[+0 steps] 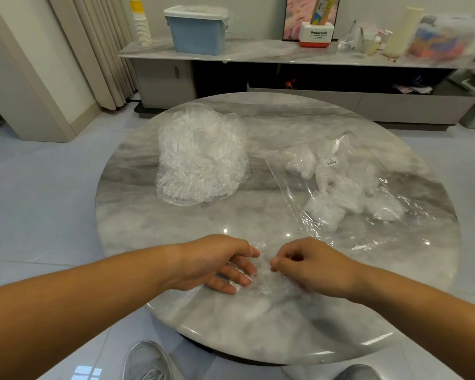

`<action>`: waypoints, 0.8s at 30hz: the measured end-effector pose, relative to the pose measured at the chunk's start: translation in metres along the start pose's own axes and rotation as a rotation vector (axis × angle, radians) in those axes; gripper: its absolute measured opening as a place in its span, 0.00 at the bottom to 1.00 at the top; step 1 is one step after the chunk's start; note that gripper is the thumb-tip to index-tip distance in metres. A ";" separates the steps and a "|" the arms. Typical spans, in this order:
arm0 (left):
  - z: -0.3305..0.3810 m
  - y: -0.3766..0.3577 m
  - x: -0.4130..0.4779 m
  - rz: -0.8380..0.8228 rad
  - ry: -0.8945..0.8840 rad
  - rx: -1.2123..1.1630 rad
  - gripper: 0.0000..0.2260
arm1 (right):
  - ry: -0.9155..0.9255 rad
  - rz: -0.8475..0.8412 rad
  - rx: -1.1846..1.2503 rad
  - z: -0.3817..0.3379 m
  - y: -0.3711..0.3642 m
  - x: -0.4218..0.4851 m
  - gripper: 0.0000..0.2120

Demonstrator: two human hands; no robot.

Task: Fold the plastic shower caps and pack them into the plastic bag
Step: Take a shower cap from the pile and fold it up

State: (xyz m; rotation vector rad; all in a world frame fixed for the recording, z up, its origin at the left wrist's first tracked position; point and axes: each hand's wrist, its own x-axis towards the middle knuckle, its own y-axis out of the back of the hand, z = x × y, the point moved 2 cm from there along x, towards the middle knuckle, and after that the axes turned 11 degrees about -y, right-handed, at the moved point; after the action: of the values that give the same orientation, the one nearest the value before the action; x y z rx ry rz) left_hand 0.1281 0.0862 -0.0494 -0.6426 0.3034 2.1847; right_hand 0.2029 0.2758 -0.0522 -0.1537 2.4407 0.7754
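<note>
A clear, crinkled shower cap (pixel 263 281) lies flat on the round marble table (pixel 258 325) near its front edge. My left hand (pixel 217 263) presses on the cap's left side with fingers spread. My right hand (pixel 310 266) pinches the cap's right side between thumb and fingers. A loose pile of unfolded clear shower caps (pixel 200 154) sits at the table's back left. At the right lies a clear plastic bag (pixel 340 187) with a small barcode label, holding several folded white caps.
Behind the table runs a low marble-topped cabinet (pixel 258 54) with a blue lidded bin (pixel 196 30), a paper cup stack (pixel 141 21), a red-and-white box (pixel 314 34) and clutter. Curtains hang at the left. My grey shoes (pixel 148 363) show below the table edge.
</note>
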 end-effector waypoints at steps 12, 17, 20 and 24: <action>-0.005 0.010 -0.003 -0.058 -0.062 -0.077 0.24 | 0.324 -0.097 0.066 -0.001 -0.030 -0.014 0.19; -0.007 0.012 -0.001 0.034 -0.106 -0.065 0.28 | 0.343 -0.095 -0.142 0.001 -0.035 -0.015 0.22; -0.009 0.021 0.005 0.197 -0.136 0.090 0.25 | 0.319 -0.068 -0.251 0.004 -0.037 -0.011 0.25; -0.008 0.032 0.015 0.306 -0.196 0.345 0.23 | 0.425 -0.042 -0.475 0.002 -0.042 -0.010 0.29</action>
State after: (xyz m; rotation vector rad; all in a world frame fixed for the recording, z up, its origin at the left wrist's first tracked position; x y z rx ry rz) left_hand 0.0981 0.0727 -0.0643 -0.1970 0.6923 2.3822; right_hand 0.2233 0.2422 -0.0692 -0.6018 2.5740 1.4133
